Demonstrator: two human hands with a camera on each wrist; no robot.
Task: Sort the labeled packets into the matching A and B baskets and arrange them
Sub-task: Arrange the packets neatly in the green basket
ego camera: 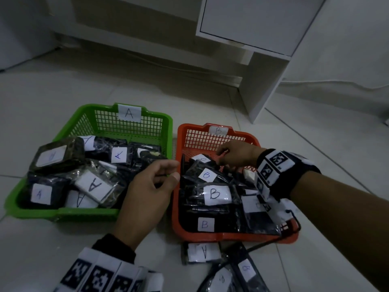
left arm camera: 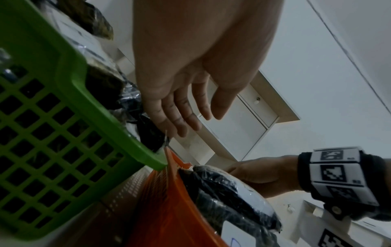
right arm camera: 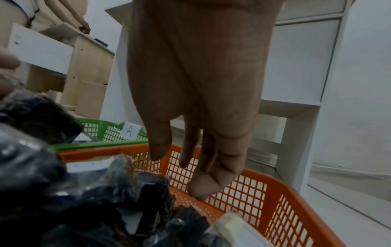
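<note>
Floor (ego camera: 63, 249) | baskets' (ego camera: 174, 157) rims nearly touching | hands (ego camera: 147, 194) empty above

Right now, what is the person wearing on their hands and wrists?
Both hands are bare. The right hand has a black wristband covered in white tiles with black square-pattern markers. The left hand has a dark cuff with similar marker tiles.
</note>
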